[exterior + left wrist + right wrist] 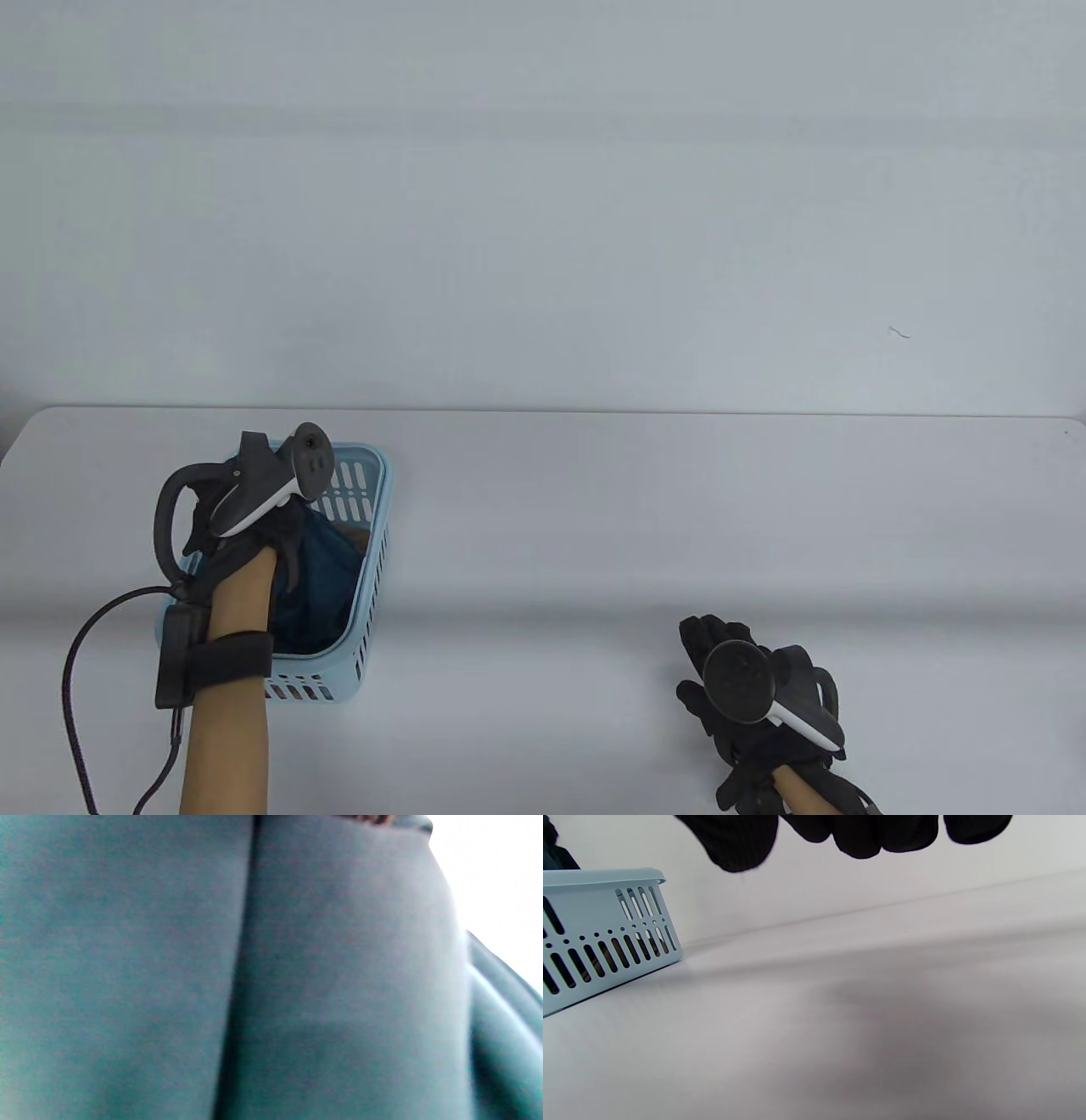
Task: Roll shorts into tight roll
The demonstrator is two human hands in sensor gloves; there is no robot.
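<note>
The teal shorts [327,577] lie bunched inside a light blue slotted basket [383,501] at the table's left. My left hand [287,548] reaches down into the basket, its gloved fingers on the shorts; whether they grip the cloth is hidden. The left wrist view is filled by the shorts' fabric [271,984], very close, with a fold running down it. My right hand [697,654] hovers near the table's front right with its fingers spread and holds nothing. Its fingertips [861,836] hang over bare table in the right wrist view.
The basket [598,938] shows at the left of the right wrist view, with something brown behind its slots. The white table [636,526] stretches between the basket and my right hand. A cable runs from my left wrist off the bottom edge.
</note>
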